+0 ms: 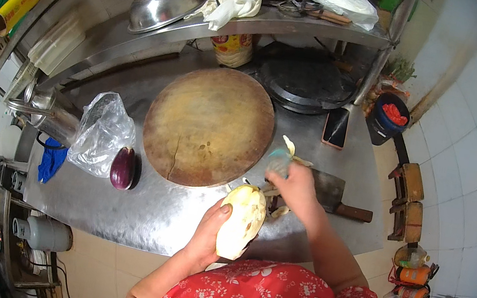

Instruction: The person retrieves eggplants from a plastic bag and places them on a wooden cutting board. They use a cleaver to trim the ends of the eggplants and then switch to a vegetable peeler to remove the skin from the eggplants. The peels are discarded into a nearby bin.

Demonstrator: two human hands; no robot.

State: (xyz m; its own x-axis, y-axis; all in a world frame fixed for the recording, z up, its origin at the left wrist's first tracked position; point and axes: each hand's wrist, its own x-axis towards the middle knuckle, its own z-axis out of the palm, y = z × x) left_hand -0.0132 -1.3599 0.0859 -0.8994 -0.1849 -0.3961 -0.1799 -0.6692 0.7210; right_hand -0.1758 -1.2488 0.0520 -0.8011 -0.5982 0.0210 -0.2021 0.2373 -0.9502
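Note:
My left hand [208, 231] grips a peeled, pale eggplant [241, 225] upright near the front edge of the steel table. My right hand [294, 182] holds a small blurred tool with a pale blue-green part [279, 161], perhaps a peeler, above and to the right of that eggplant. Strips of peel [288, 145] lie around and below my right hand. A cleaver [328, 195] with a wooden handle lies just right of it, partly hidden by the hand. A round wooden chopping board [211, 130] lies beyond my hands. An unpeeled purple eggplant [122, 168] lies to its left.
A clear plastic bag [102, 135] sits beside the purple eggplant. A phone [335, 127] lies at the right, near stacked black round pans [305, 77]. A steel shelf [269, 24] crosses the back, bearing a steel bowl [165, 6] and a white cloth [239, 0]. Steel pots stand far left.

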